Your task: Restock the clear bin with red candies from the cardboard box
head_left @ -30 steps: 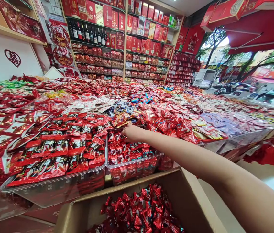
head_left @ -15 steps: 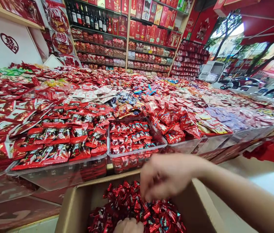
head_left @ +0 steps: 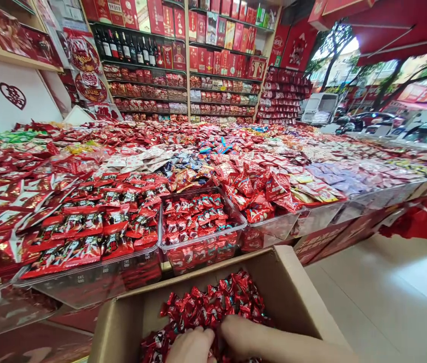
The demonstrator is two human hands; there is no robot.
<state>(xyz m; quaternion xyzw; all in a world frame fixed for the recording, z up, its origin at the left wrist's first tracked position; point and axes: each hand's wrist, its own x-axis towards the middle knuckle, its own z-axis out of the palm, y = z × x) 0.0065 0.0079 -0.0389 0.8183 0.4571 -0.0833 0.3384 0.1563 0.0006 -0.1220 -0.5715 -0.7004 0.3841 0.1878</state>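
Low in front of me, a cardboard box (head_left: 300, 287) holds a heap of shiny red wrapped candies (head_left: 201, 305). My left hand (head_left: 192, 345) is in the heap at the box's near side, its fingers curled down and closed around candies. Beside it, my right hand (head_left: 238, 334) reaches in from the right, its fingers sunk among the candies and hidden. Just beyond the box stands a clear plastic bin (head_left: 203, 241) filled with similar small red candies.
Left of that bin, another clear bin holds red and black packets (head_left: 80, 247). Red pouches (head_left: 260, 194) lie to the right. Sweets spread across the long display behind. Shelves with wine bottles (head_left: 126, 48) and red boxes stand at the back; tiled floor (head_left: 379, 287) lies right.
My right hand has dropped from above the box's far edge into the candies, beside my left hand. The view has shifted slightly, showing more of the box's right side.
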